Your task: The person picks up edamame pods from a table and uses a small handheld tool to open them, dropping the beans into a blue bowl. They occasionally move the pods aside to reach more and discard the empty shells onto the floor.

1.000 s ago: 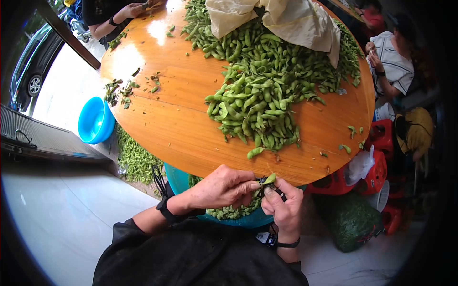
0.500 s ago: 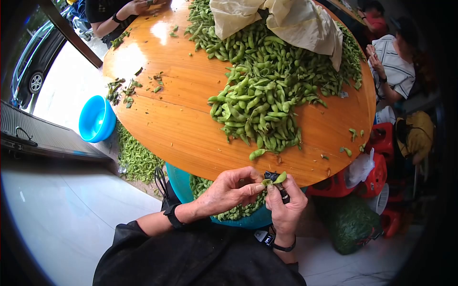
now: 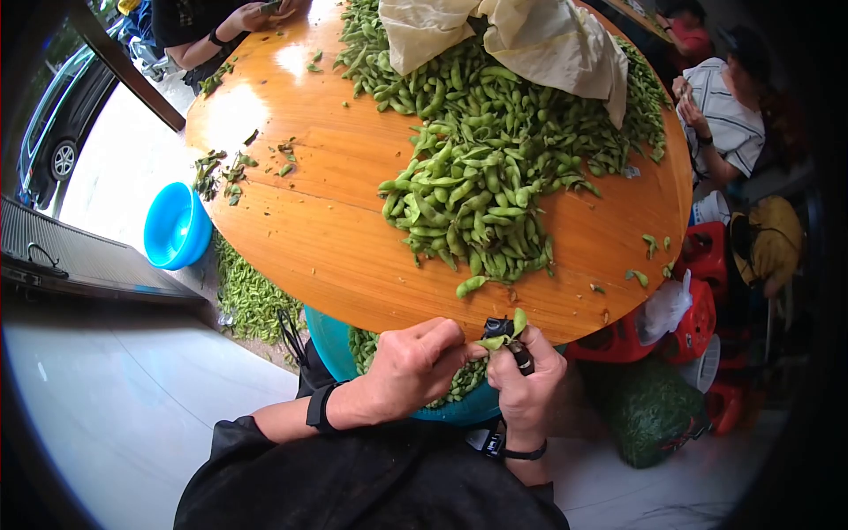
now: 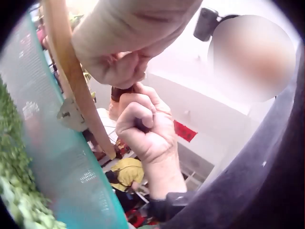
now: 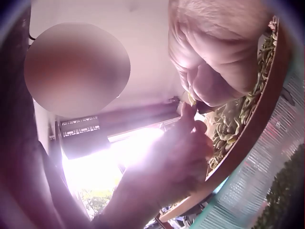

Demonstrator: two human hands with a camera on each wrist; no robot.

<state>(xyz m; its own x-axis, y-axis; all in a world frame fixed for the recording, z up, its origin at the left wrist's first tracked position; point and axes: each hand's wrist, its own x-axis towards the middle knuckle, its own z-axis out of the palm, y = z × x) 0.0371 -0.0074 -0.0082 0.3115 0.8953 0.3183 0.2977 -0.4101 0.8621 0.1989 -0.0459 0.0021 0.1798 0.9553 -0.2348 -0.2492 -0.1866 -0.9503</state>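
Observation:
My right hand (image 3: 530, 380), just off the table's near edge, holds a green soybean pod (image 3: 519, 320) between thumb and fingers. A dark band (image 3: 523, 359) is round one of its fingers, and a black piece (image 3: 498, 328) sits beside the pod; its kind is unclear. Close on the left, my left hand (image 3: 411, 367) pinches the pod's near end, its other fingers curled. In the left wrist view the curled right hand (image 4: 147, 126) meets the left one. Below both hands, a teal basket (image 3: 329, 340) contains small green beans (image 3: 464, 380).
A large heap of pods (image 3: 477, 177) covers much of the wooden table (image 3: 300, 212), under a cream cloth (image 3: 556, 53). A blue basin (image 3: 177, 225) stands left, near pods on the ground (image 3: 252, 291). Red stools (image 3: 689, 327) and a green bag (image 3: 649, 415) lie right. Other people sit around.
My left hand has shifted a little left and down from where it was half a second ago. The pod has tilted more upright in the right hand, which has stayed nearly in place.

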